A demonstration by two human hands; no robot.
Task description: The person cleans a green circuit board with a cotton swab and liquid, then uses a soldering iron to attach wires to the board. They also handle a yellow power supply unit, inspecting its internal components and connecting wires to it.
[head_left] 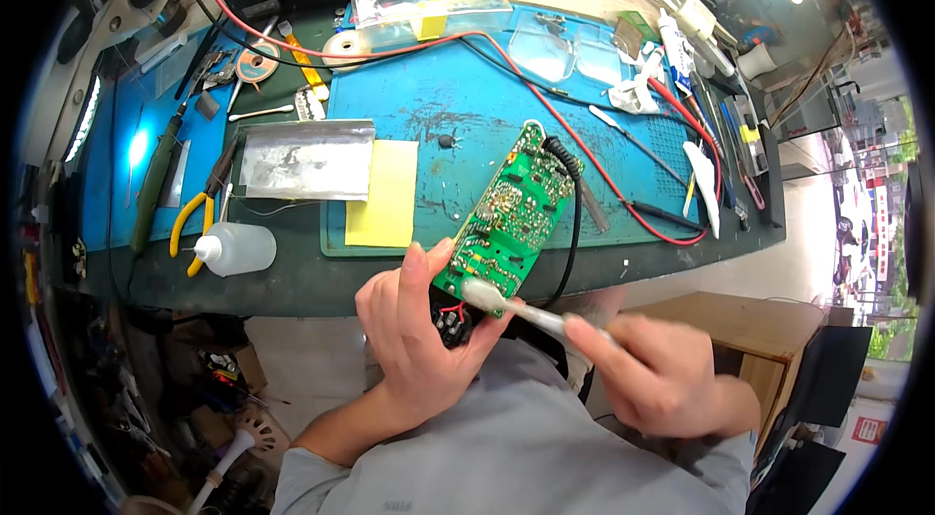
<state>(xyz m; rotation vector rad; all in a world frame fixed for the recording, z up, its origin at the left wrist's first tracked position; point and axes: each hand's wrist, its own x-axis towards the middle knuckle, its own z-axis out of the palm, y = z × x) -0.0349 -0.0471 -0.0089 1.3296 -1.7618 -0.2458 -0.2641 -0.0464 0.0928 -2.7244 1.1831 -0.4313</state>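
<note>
My left hand (419, 340) grips a green circuit board (516, 203) at its lower end, tilted up over the bench's front edge, with a black part and red wires (450, 320) beneath. A thick black cable (575, 223) loops from the board's top down its right side. My right hand (657, 379) is closed around the white handle of a brush (536, 313), whose pale head lies against the board's lower part. Behind and left of the board are a yellow card (380, 213) and a metal plate (297, 159).
The blue mat (409, 96) holds crossing red and black leads, clear plastic pieces (541, 52) and slim tools (638, 154). At left are a squeeze bottle (243, 248), yellow-handled pliers (195, 223) and a soldering iron (156, 184). A wooden cabinet (721, 315) stands at lower right.
</note>
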